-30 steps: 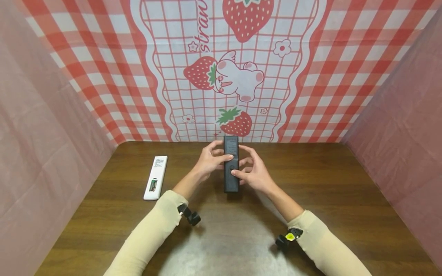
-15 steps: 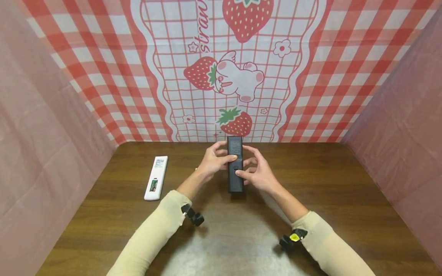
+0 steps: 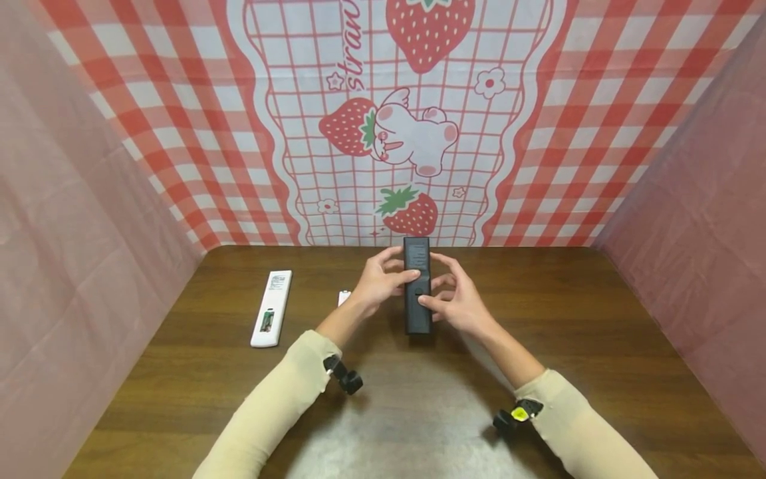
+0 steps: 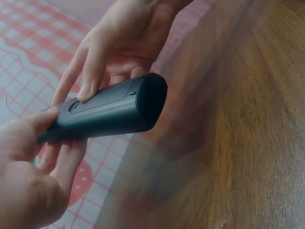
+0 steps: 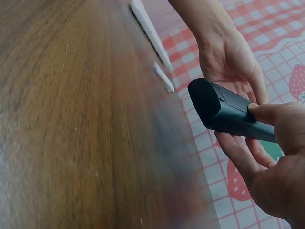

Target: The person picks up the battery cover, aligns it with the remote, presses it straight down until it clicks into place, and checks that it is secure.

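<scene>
A black remote control (image 3: pixel 413 288) is held up between both hands above the far middle of the table, back side toward me. My left hand (image 3: pixel 377 283) grips its left side, thumb across the back near the middle. On the opposite side my right hand (image 3: pixel 458 297) grips it, the thumb pressing by the notch of the battery cover (image 4: pixel 102 98). That cover looks seated in the left wrist view. Fingers of both hands curl round the sides and underneath; the remote's button face is hidden.
To the left a white remote control (image 3: pixel 274 298) lies face down, its battery compartment uncovered. A small white cover (image 3: pixel 344 297) lies partly hidden behind the left hand. A strawberry-patterned cloth (image 3: pixel 299 133) hangs at the table's (image 3: pixel 383 412) back edge.
Both hands have shifted a little to the right together with the black remote control. More of the small white cover now shows beside the left wrist. The grip looks unchanged.
</scene>
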Action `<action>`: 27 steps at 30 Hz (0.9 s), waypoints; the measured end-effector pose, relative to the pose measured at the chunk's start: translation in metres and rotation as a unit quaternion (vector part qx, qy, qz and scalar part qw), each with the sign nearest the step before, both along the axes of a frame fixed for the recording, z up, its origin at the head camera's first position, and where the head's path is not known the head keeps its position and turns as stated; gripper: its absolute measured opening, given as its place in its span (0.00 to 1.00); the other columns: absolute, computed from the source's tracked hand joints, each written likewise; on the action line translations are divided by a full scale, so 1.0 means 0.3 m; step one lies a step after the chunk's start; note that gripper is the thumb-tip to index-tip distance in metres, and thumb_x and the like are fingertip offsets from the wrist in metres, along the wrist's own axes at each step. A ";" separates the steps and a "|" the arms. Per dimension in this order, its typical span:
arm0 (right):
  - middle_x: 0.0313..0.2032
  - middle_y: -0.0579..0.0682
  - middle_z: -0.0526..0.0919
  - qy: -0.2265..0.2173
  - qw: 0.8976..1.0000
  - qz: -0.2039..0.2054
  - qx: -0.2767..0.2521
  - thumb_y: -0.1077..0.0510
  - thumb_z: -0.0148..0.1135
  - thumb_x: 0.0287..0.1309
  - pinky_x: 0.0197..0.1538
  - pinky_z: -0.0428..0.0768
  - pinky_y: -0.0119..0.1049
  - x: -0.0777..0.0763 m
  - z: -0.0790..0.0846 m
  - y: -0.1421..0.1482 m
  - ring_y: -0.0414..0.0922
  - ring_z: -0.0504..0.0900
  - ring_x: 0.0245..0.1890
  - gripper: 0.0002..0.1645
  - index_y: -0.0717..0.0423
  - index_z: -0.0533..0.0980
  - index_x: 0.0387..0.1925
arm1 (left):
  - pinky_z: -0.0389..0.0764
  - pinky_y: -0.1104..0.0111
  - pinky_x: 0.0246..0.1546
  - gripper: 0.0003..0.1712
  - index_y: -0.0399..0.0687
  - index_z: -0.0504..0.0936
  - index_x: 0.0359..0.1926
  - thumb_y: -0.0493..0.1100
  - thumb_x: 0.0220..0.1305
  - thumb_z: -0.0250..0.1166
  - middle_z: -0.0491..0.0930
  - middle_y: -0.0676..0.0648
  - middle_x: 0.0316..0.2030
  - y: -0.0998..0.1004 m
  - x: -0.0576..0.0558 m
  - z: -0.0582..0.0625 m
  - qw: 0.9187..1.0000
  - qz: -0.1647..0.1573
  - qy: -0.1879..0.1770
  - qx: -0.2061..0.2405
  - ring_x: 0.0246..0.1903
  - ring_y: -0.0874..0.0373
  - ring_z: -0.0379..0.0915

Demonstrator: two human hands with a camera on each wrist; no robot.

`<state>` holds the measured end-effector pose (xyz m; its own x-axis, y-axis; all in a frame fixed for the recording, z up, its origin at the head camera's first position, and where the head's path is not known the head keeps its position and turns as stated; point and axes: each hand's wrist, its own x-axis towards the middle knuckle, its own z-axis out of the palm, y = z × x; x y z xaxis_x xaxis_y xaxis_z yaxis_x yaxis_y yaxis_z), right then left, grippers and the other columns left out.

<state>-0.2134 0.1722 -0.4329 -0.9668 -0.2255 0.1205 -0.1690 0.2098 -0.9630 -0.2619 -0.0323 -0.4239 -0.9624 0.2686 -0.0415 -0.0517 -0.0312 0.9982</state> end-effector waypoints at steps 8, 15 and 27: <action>0.49 0.65 0.83 0.001 1.000 0.003 0.007 0.73 0.72 0.68 0.34 0.97 0.47 -0.002 0.003 0.020 0.46 0.92 0.34 0.55 0.52 0.58 0.88 | 0.98 0.52 0.53 0.40 0.38 0.70 0.83 0.31 0.73 0.71 0.85 0.25 0.66 0.014 0.000 -0.002 1.000 0.005 -0.001 0.003 0.39 0.56 0.88; 0.51 0.67 0.82 0.002 1.000 -0.003 0.006 0.74 0.72 0.68 0.33 0.97 0.44 -0.005 0.019 0.023 0.45 0.92 0.34 0.53 0.53 0.59 0.87 | 0.98 0.52 0.54 0.39 0.39 0.72 0.81 0.29 0.71 0.69 0.85 0.26 0.67 0.017 -0.007 0.008 1.000 0.014 -0.003 0.009 0.38 0.57 0.88; 0.53 0.69 0.82 -0.005 1.000 -0.008 0.017 0.73 0.71 0.70 0.34 0.97 0.43 -0.018 0.033 0.029 0.41 0.91 0.34 0.53 0.53 0.59 0.88 | 0.97 0.49 0.56 0.37 0.40 0.73 0.81 0.31 0.74 0.71 0.85 0.26 0.66 0.027 -0.013 0.016 1.000 0.020 -0.005 0.004 0.42 0.52 0.91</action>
<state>-0.2187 0.1808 -0.4231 -0.9716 -0.2133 0.1026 -0.1548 0.2447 -0.9572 -0.2658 -0.0241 -0.4190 -0.9718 0.2310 -0.0482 -0.0594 -0.0421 0.9973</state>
